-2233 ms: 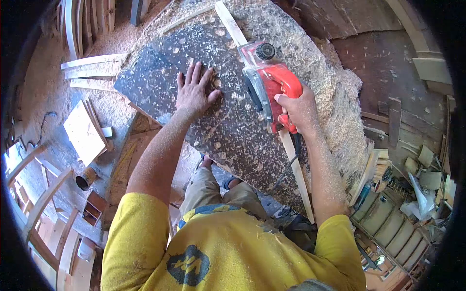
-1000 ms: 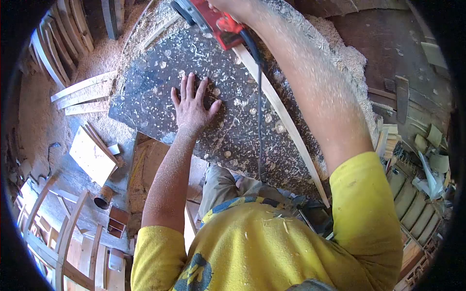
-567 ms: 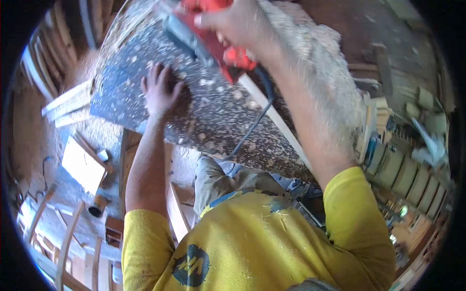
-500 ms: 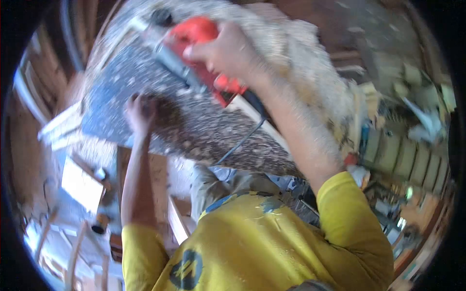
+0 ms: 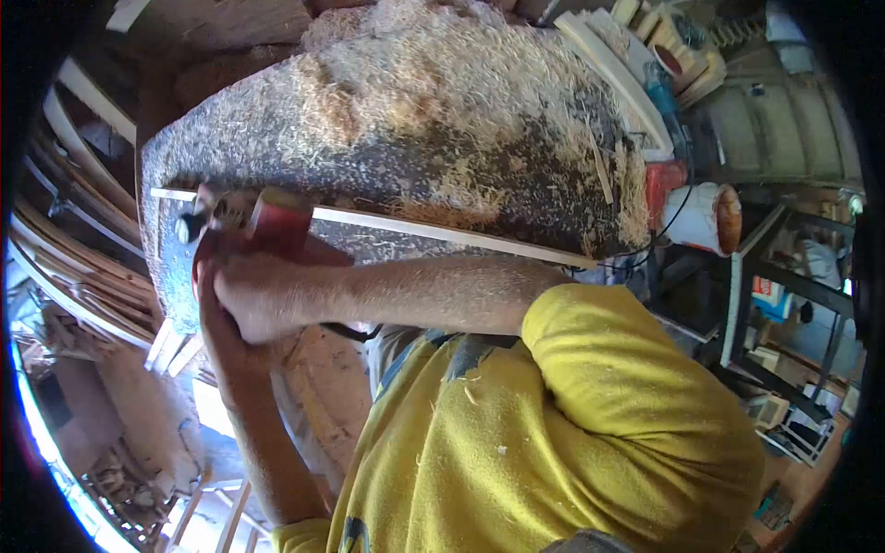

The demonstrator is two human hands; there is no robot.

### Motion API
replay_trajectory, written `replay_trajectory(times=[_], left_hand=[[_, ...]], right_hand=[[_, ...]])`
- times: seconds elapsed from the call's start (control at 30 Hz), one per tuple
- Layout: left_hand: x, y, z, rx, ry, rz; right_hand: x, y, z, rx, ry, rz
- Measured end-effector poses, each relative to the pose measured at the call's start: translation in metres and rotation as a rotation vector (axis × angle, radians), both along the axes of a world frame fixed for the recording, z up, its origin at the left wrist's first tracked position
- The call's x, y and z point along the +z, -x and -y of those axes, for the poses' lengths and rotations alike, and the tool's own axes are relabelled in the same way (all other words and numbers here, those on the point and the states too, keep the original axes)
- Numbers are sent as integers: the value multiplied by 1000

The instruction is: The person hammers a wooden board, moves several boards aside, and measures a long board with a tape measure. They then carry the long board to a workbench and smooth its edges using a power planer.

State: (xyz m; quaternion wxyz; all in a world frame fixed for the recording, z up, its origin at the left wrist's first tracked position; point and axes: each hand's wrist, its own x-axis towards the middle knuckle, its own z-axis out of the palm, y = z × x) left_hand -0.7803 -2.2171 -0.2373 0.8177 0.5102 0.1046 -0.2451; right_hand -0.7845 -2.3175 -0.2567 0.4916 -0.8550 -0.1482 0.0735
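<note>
A red electric hand planer (image 5: 284,221) sits at the left end of the bench, over a long thin strip of wood (image 5: 442,232). My right hand (image 5: 263,290) is closed round the planer, seen from the back, with its fingers mostly hidden. Close beside it, partly behind it, is my left hand (image 5: 210,284) at the planer's left end. Its fingers are hidden and blurred, so its grip does not show. The strip runs to the right past the planer, under the line of my right forearm.
Wood shavings (image 5: 396,92) cover the dark workbench (image 5: 544,147). Wooden pieces (image 5: 627,83) lie at its right end, near a white bucket (image 5: 705,218) and a black cord (image 5: 678,207). Long boards (image 5: 83,212) stand to the left. A metal frame (image 5: 737,295) is at the right.
The planer and my right hand have swung left and nearer to me. My left hand, earlier lying apart on the bench, is now beside the right one. The camera view has turned too.
</note>
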Motion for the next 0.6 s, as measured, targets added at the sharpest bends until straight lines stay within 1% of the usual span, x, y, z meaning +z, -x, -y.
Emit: replay_trajectory(times=[0.03, 0.07, 0.13, 0.17, 0.2, 0.27, 0.3, 0.33, 0.37, 0.4, 0.43, 0.47, 0.5, 0.57, 0.6], left_hand=[[4, 13, 8, -14, -33, 86], [7, 26, 17, -23, -65, 171], [-34, 22, -7, 2, -93, 73], [-49, 22, -21, 19, -115, 39], [-62, 25, -28, 33, -122, 9], [-78, 25, -50, 40, -140, -54], [-80, 27, -59, 37, -160, -84], [-62, 41, -33, 165, -228, -89], [-67, 41, -49, 157, -306, -122], [-75, 41, -60, 115, -385, -171], [-82, 39, -65, 52, -459, -217], [-86, 39, -68, -71, -449, -123], [-86, 41, -67, -57, -460, -146], [-81, 47, -64, -26, -485, -206], [-86, 46, -69, -37, -487, -212]], right_hand=[[-12, 7, -4, 45, 40, 40], [-10, 17, 10, 88, 48, 73], [-8, 43, 33, 218, 54, 139], [23, 62, 81, 290, 27, 90], [3, 71, 109, 239, -228, 223], [-6, 93, 191, -192, -287, -260], [-41, 102, 244, -442, -56, -190], [-54, 110, 293, -553, 207, -502], [-167, 152, 382, -697, 414, -201], [-157, 181, 409, -559, 973, -265], [-186, 203, 448, -611, 967, -522], [-187, 218, 448, -670, 1014, -605], [-184, 235, 444, -729, 1062, -680], [-193, 255, 432, -800, 1219, -429], [-213, 262, 447, -815, 1193, -388]])
